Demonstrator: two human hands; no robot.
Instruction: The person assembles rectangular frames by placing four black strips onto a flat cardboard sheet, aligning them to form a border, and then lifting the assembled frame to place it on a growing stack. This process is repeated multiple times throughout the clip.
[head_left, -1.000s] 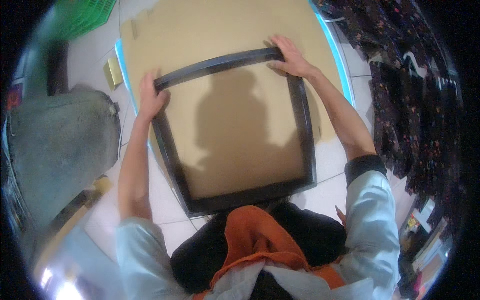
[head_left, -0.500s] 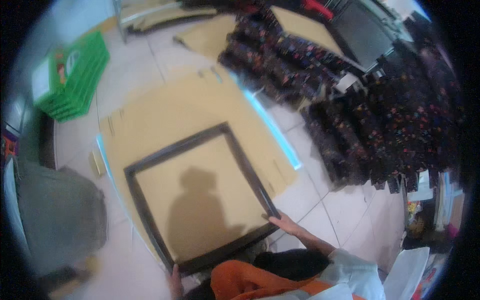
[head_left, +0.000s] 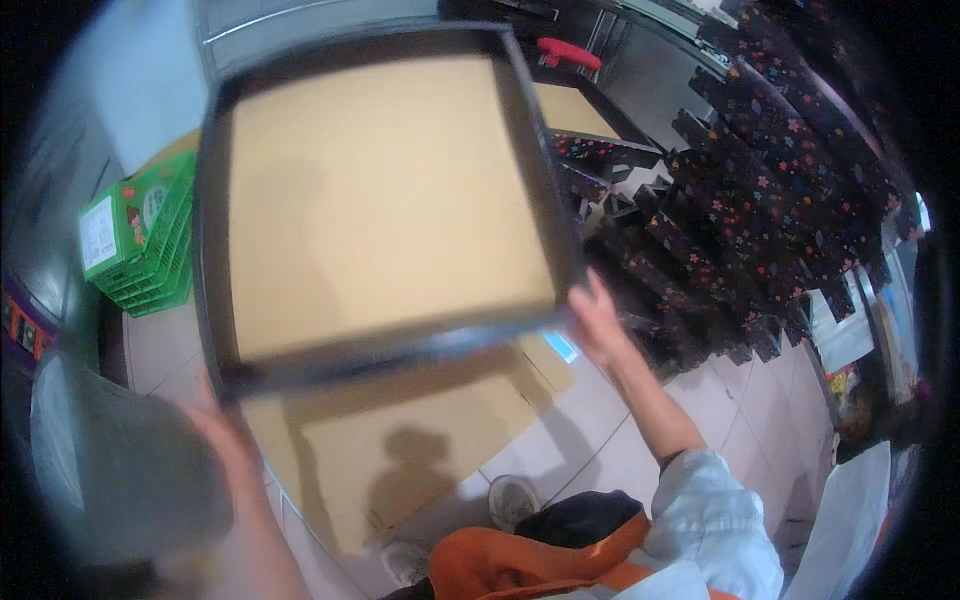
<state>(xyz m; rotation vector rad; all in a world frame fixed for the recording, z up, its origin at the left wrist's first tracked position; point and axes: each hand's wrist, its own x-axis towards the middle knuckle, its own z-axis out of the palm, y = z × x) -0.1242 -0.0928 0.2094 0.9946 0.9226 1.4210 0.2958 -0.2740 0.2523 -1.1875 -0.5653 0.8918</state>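
Observation:
A large, shallow square box lid (head_left: 390, 200), tan inside with black walls, is raised in front of me, its inside facing me. My left hand (head_left: 222, 435) is closed on its near left corner, though the fingers are partly hidden behind the wall. At the near right corner my right hand (head_left: 597, 318) grips the black edge. A sheet of tan cardboard (head_left: 350, 440) lies on the floor beneath the lid and carries its shadow.
Green plastic crates (head_left: 160, 240) are stacked at the left, beyond a grey covered object (head_left: 120, 460). Dark flower-patterned cardboard pieces (head_left: 750, 220) pile up at the right. Behind them are another tan-and-black lid (head_left: 575, 108) and a red object (head_left: 568, 54). My shoes (head_left: 513, 500) stand on pale tiles.
The box lid has come up off the cardboard sheet and moved forward, tilting toward me. Both my hands have risen with it, still at its near corners.

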